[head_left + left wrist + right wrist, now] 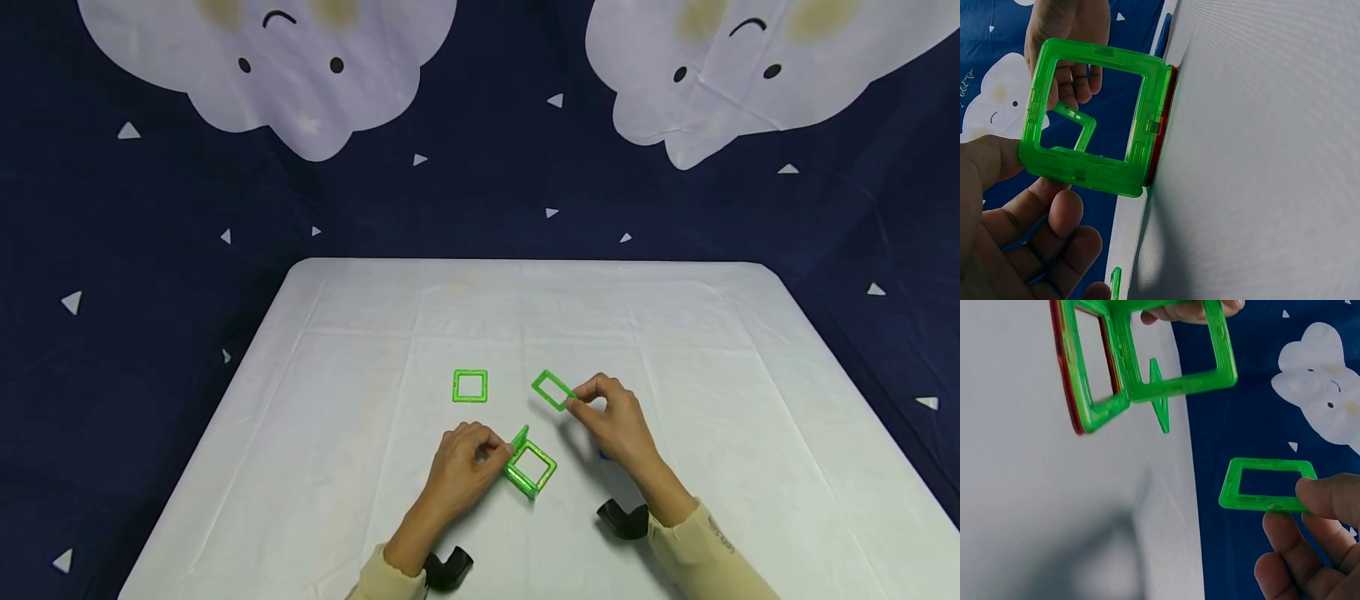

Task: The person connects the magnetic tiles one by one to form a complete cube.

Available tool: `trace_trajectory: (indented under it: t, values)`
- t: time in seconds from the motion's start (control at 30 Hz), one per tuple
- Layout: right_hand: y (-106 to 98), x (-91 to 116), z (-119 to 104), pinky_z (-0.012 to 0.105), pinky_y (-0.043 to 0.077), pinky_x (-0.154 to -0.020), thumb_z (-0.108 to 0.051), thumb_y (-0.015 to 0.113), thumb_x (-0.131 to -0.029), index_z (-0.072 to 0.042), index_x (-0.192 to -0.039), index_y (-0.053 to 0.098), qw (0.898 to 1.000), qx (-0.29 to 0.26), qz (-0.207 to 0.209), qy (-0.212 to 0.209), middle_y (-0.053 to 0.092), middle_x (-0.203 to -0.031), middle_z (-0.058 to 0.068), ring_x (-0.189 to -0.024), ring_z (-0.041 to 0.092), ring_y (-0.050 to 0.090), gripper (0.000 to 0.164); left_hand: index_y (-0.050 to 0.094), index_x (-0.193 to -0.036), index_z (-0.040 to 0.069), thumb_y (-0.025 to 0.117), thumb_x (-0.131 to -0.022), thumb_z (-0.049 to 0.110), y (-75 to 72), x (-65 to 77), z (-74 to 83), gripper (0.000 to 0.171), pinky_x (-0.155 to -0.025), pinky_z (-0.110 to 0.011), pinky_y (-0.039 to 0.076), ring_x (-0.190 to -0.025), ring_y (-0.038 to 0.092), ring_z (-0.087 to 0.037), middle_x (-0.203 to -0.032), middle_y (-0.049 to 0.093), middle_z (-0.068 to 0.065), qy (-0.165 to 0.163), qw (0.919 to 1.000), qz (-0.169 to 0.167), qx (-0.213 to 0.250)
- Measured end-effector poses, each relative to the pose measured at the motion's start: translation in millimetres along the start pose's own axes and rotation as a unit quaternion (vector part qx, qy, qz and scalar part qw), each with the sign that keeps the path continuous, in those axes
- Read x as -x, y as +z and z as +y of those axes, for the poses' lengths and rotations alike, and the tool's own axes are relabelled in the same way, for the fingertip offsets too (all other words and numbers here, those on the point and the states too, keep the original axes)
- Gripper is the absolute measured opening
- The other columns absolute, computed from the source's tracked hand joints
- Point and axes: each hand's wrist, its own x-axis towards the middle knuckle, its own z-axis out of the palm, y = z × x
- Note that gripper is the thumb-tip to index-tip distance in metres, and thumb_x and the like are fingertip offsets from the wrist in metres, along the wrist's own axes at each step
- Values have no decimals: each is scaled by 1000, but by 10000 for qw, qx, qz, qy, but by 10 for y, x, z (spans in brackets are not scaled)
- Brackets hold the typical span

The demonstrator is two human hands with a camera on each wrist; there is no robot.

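My left hand (465, 467) pinches the corner of a small assembly of green square magnetic tiles (545, 481) between thumb and fingers. In the left wrist view one open-framed green tile (1104, 54) stands upright, and a red tile (1162, 128) lies along the underside of the assembly, against the table side. Up and to the right of it, my right hand (615, 421) pinches a single green square tile (1260, 503) by one edge, held apart from the assembly and tilted. Its other fingers curl below the tile.
Another green square tile (455, 386) lies flat on the white table (360, 333), beyond the left hand. A blue piece (603, 455) shows partly behind the right wrist. Black wrist mounts (624, 520) jut from both sleeves. A dark blue cloth with clouds hangs behind.
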Motion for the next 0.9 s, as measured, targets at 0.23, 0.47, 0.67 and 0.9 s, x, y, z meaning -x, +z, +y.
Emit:
trace_trajectory:
  t: [0.23,0.47,0.67,0.9]
  values:
    - [23,123,-3,29,39,-71,-14,73,-79,-13,-82,63,9995,19,254,-190,70,-81,3,-82,22,57,10,65,-69,23,70,-82,27,5,4,6,15,-67,-20,31,-65,47,-2,-66,56,17,18,10000,20,-21]
    - [58,226,3,26,37,-66,-14,73,-79,-14,-81,63,9999,53,146,-36,67,-81,3,-73,16,51,10,65,-69,23,71,-82,27,8,-3,13,15,-67,-20,32,-65,46,0,-66,57,16,75,9999,51,-65]
    - [78,293,10,26,35,-65,-13,74,-77,-15,-79,63,9998,173,109,44,65,-78,2,-71,16,50,12,66,-69,23,70,-82,25,12,-4,19,14,-67,-20,32,-65,44,1,-66,58,15,53,10000,48,-55]
    - [97,354,13,25,34,-65,-12,77,-73,-16,-76,62,9989,352,206,-238,64,-74,0,-72,16,53,15,66,-69,23,71,-81,25,20,-5,15,14,-67,-21,32,-64,45,1,-65,57,16,58,9999,86,-37]
